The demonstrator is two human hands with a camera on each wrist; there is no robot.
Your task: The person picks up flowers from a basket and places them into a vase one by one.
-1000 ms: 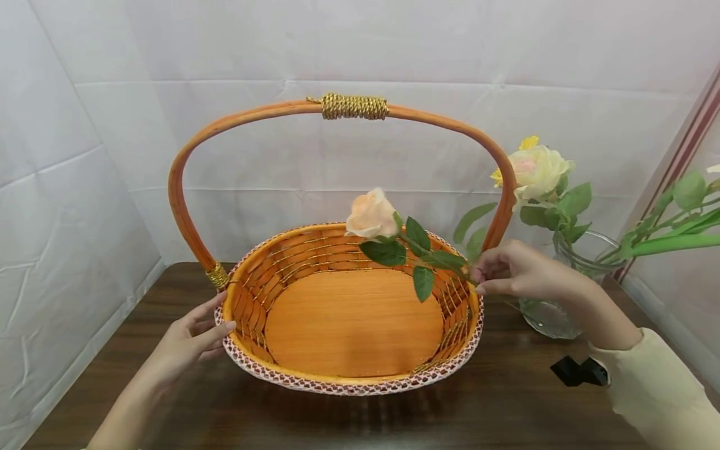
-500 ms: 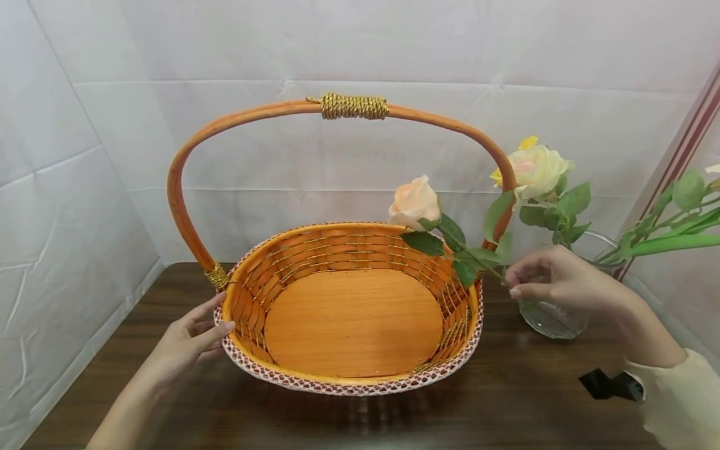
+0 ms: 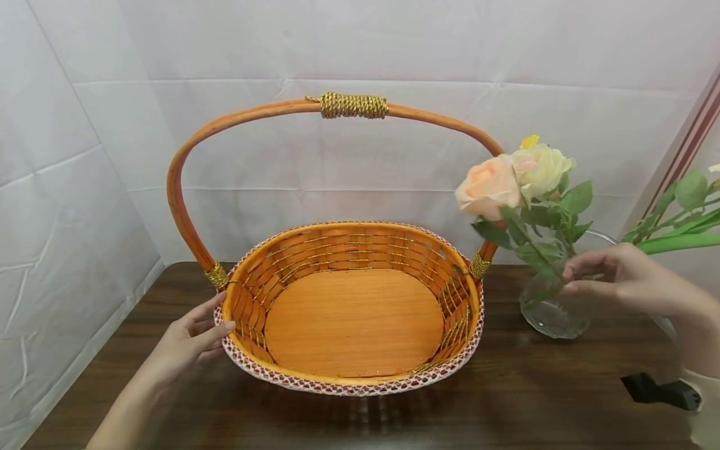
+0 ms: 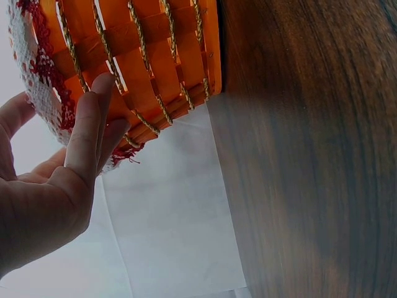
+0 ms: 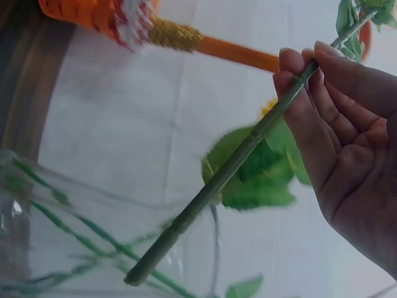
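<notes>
An orange woven basket (image 3: 354, 322) with a lace-trimmed rim stands on the table. At its left end my left hand (image 3: 191, 334) holds the rim, thumb over the edge and fingers against the outer wall (image 4: 139, 53). My right hand (image 3: 624, 281) pinches the stem of a peach artificial rose (image 3: 488, 187) between thumb and fingers. Its bloom leans left in front of the basket's handle (image 3: 354, 106). In the right wrist view the bare green stem (image 5: 217, 180) slants down, its cut end overlapping the glass vase (image 5: 74, 186).
To the right of the basket stands the clear vase with a cream rose (image 3: 542, 169) and a yellow flower (image 3: 529, 142). Green stems (image 3: 683, 242) reach in from the right edge. White cloth (image 3: 315, 50) hangs behind the dark wooden table (image 3: 534, 387).
My right hand has moved right with the rose, from over the basket to beside the vase, and the bloom now stands higher. My left hand and the basket have stayed put.
</notes>
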